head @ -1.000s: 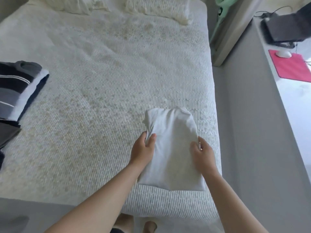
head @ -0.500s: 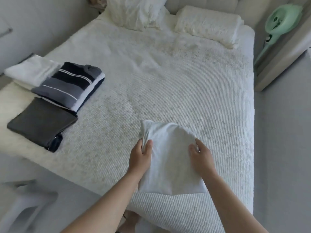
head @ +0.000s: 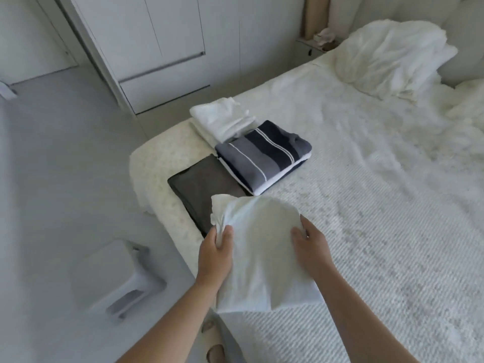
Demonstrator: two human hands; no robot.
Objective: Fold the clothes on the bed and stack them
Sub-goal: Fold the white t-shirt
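L grip (head: 215,254) + R grip (head: 310,251), white garment (head: 258,247) btwn

Home bedroom: wide bed (head: 379,210) with white textured cover, rumpled white pillows (head: 392,56) at the headboard end, small bedside table (head: 314,47) beside them. Built-in white wardrobe doors (head: 162,43) along far wall, pale grey floor (head: 52,158), a grey stool (head: 117,276) just beside bed. Folded clothes (head: 262,155) in piles near bed's edge, so domestic laundry setting
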